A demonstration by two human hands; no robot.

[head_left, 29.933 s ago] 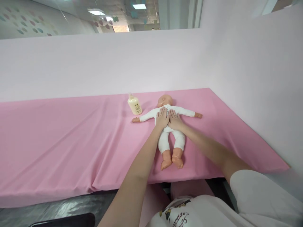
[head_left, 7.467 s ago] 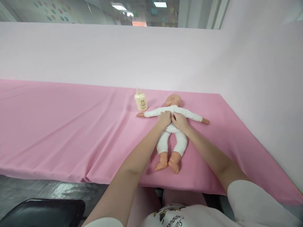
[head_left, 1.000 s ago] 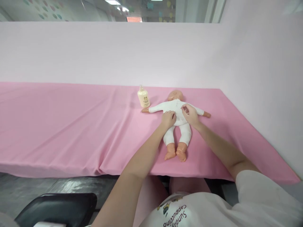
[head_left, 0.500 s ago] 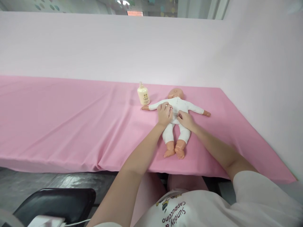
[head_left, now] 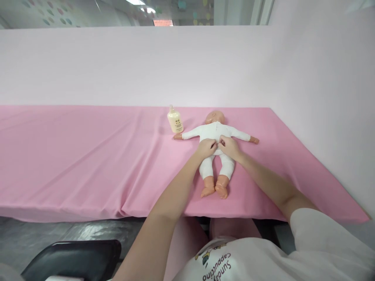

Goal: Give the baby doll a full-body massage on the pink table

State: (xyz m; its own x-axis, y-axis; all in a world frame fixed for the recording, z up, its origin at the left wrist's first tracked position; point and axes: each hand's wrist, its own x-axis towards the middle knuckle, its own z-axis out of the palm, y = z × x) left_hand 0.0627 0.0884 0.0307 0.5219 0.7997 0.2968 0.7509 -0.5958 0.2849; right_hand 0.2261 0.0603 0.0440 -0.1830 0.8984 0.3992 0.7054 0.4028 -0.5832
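Observation:
A baby doll (head_left: 217, 128) with a white cloth body lies on its back on the pink-covered table, arms spread and feet towards me. My left hand (head_left: 206, 148) rests at the left side of its belly, fingers curled in. Close beside it, my right hand (head_left: 229, 146) is also closed, over the right side of the belly. Both sets of fingertips meet the white cloth near the middle. Whether they pinch the cloth or something small is hidden. A pump bottle (head_left: 175, 121) of pale yellow liquid stands beyond the doll's arm on the left.
The pink cover (head_left: 88, 156) stretches far to the left with some creases. A white wall (head_left: 131, 66) rises behind the table and along its right side, with a window above. Below the front edge at the left stands a black chair (head_left: 73, 253) with a white object on it.
My left hand has drawn down the doll's belly, and its spread fingers have curled closed beside my right hand. The right hand stays nearly in place. The view has tilted slightly upwards.

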